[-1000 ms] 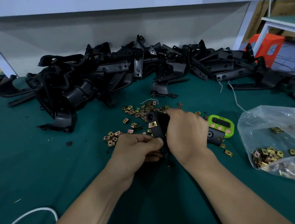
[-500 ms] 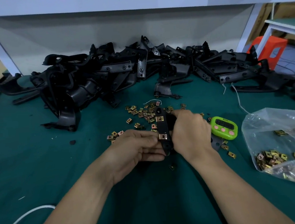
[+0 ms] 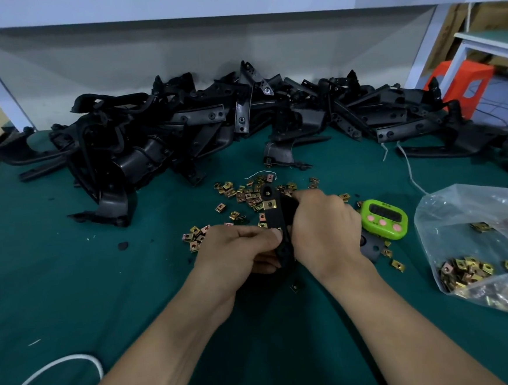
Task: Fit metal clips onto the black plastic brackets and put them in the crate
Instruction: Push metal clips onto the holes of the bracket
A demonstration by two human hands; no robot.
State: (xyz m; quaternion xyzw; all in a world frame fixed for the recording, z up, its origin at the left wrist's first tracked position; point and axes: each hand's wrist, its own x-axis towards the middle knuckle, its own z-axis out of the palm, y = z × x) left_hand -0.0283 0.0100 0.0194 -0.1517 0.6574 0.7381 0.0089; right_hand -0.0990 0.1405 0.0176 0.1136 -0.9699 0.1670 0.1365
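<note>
A black bracket (image 3: 274, 221) is held upright just above the counter (image 3: 71, 282), in front of the loose clips (image 3: 247, 194). It is gripped along its right edge by the right hand (image 3: 322, 229), whose fingers are curled around it. Its lower part is pinched by the left hand (image 3: 239, 251) between thumb and fingertips. One fitted clip (image 3: 269, 204) is seen near its top. The second clip, exposed half a second ago, is now covered by the left fingertips.

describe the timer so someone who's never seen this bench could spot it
Start at the green-covered table, then the clear plastic bag of clips at its right side. Left of the bag, beside the right hand, lies the timer: the only lime-green thing, with pink buttons and a dark display.
</note>
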